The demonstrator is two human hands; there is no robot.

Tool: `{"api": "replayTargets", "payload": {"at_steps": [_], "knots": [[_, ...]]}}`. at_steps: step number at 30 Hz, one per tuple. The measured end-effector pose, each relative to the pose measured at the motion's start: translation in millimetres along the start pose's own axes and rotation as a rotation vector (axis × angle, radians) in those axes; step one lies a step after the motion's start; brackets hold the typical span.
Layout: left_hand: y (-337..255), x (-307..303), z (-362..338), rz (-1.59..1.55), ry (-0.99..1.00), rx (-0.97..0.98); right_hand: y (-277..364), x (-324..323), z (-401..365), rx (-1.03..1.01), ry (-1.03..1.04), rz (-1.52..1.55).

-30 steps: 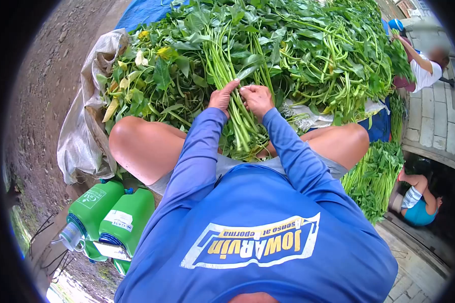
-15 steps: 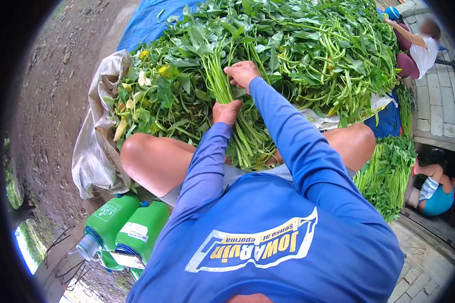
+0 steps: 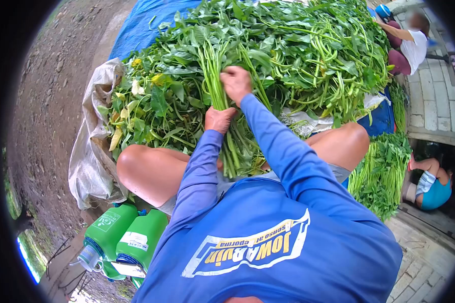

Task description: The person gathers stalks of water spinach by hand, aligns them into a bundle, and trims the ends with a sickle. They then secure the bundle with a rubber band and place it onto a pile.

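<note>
I sit with bare knees apart, a bundle of long green stems point(image 3: 233, 146) standing between them. My left hand point(image 3: 218, 119) grips this bundle near its middle. My right hand point(image 3: 236, 83) is farther out and closed around stems in the same bunch, just above the left hand. Beyond both hands lies a big heap of leafy greens point(image 3: 298, 50) on a blue tarp point(image 3: 139, 28). Blue long sleeves cover both my arms.
A pale sack point(image 3: 88, 146) edges the heap on the left. Two green plastic jugs point(image 3: 121, 237) stand by my left knee. Tied green bundles point(image 3: 381, 174) lie at right. One person point(image 3: 407, 43) sits at top right, another point(image 3: 429, 187) crouches lower right on paving.
My right hand reached away from the left, out toward the heap, and has drawn back slightly to close on stems. The left hand kept its grip on the bundle.
</note>
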State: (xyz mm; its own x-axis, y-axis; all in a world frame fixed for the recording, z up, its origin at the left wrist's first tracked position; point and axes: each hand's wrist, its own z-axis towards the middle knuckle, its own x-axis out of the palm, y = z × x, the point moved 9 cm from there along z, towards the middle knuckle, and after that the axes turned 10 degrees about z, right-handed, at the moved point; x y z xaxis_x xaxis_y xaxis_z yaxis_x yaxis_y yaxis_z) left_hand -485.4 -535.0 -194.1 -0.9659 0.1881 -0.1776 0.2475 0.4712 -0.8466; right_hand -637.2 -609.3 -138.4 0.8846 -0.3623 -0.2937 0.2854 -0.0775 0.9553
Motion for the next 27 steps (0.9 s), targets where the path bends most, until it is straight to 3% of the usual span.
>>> {"api": "replayTargets", "payload": {"at_steps": [1, 3, 4, 5, 6, 7, 8, 11, 15, 18, 20, 21, 23, 25, 27], "knots": [[1.7, 3.2, -1.9, -0.093, 0.040, -0.011, 20.4, 21.8, 9.2, -0.232, 0.179, -0.105], [-5.9, -19.1, -2.8, -0.072, -0.043, -0.004, -10.1, 10.7, 8.2, 0.396, 0.197, 0.458], [-9.5, -28.0, -1.6, -0.131, -0.082, 0.022, -16.1, -26.6, 16.7, 0.359, 0.037, 0.341], [-13.4, -34.9, -0.6, -0.193, -0.122, 0.049, -61.8, -62.6, 37.3, 0.214, -0.141, 0.016], [-25.8, -43.9, -6.2, -0.240, -0.169, 0.058, -58.2, -97.7, 30.3, 0.298, -0.196, -0.363], [-28.5, -45.9, -3.5, -0.279, -0.140, 0.058, -104.4, -107.7, 32.2, 0.416, -0.099, -0.528], [-36.9, -49.5, -5.0, -0.268, -0.165, 0.076, -119.0, -107.0, 21.6, 0.451, 0.068, -0.605], [-25.6, -47.1, 4.5, -0.303, -0.173, 0.067, -140.1, -110.8, 4.3, 0.373, 0.049, -0.449], [-15.1, -47.2, 11.7, -0.279, -0.163, 0.019, -106.8, -134.3, 16.7, 0.302, -0.002, -0.425], [-17.9, -42.1, 10.2, -0.290, -0.141, -0.002, -82.7, -153.7, 30.8, 0.220, 0.035, -0.168], [-27.1, -41.2, 5.4, -0.283, -0.134, 0.020, -16.4, -171.6, 26.1, 0.236, 0.015, -0.095], [-31.2, -41.7, 7.1, -0.284, -0.137, 0.036, -13.7, -182.9, 32.6, 0.142, 0.018, -0.011], [-31.1, -42.1, 7.3, -0.277, -0.140, 0.054, 38.1, -191.6, 12.5, 0.247, -0.053, 0.221], [-24.3, -42.4, 5.0, -0.219, -0.133, 0.057, 14.4, -186.1, 13.1, 0.393, 0.167, 0.119], [-25.4, -43.1, 16.3, -0.128, -0.179, 0.102, 27.3, -195.0, 6.3, 0.294, 0.150, 0.246]]}}
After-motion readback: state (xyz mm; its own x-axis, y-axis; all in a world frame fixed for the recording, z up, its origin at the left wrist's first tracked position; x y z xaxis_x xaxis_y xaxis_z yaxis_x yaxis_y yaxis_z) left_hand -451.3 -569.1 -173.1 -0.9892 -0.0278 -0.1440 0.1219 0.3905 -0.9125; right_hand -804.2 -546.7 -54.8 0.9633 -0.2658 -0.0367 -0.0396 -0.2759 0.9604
